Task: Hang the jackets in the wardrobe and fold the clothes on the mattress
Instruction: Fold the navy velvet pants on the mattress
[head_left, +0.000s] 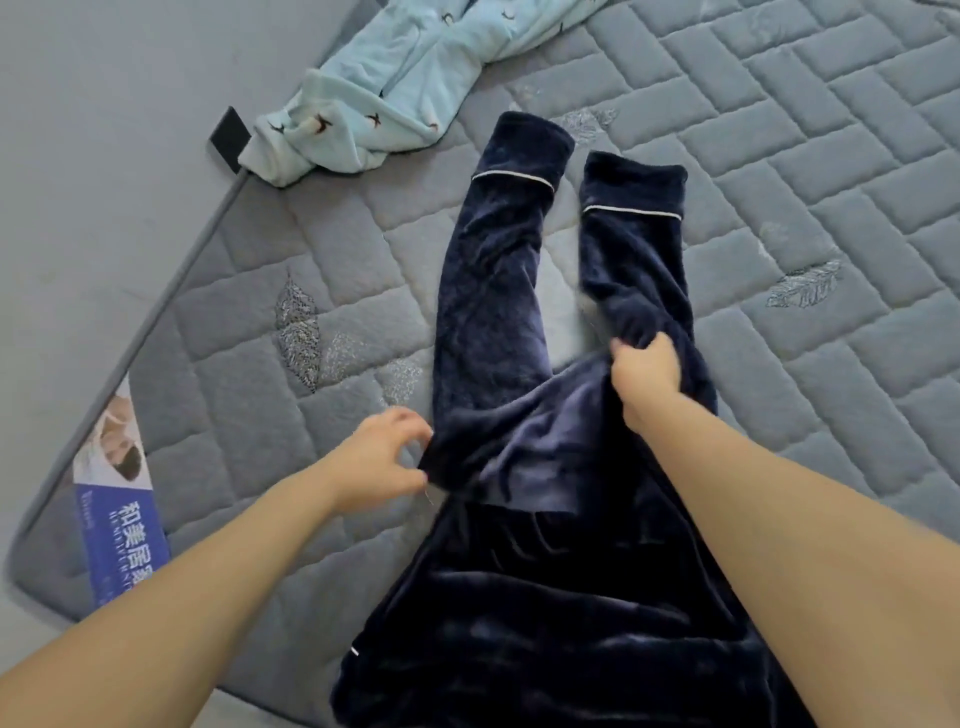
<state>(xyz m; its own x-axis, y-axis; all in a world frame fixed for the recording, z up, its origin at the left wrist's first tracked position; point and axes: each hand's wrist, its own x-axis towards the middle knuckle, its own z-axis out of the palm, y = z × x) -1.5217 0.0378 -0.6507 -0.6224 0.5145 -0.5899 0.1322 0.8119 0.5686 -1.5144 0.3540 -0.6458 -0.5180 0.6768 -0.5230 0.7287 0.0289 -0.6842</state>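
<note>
Folding step in hand: navy fleece trousers (519, 322) are laid lengthwise on the grey quilted mattress (779, 156), cuffs far, waist near and partly rumpled. Fabric at the inner right leg is gripped by the right hand (647, 374), fingers curled round it. The left edge of the trousers is pinched by the left hand (382, 460), fingers half-curled. A light blue garment (374, 88) is heaped far left, unfolded. Next move judged: one leg to be brought over the other, edges aligned, creases smoothed.
</note>
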